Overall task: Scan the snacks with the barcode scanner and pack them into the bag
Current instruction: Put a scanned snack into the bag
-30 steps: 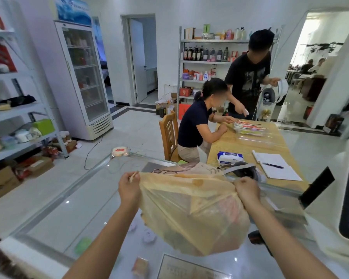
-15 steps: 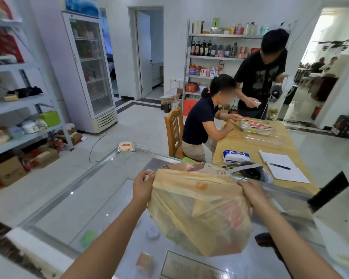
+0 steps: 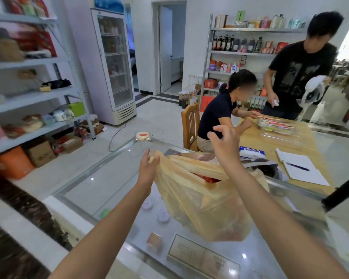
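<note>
One translucent yellow bag (image 3: 206, 200), seemingly full.

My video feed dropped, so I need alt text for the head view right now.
The left hand grips one handle of a filled yellow plastic bag above the glass counter, while the right hand hovers over it, fingers spread, holding nothing. Behind, one person sits at a wooden table and another stands.

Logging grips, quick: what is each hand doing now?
Left hand: closed on the translucent yellow plastic bag's handle.
Right hand: open, holding nothing.
</note>
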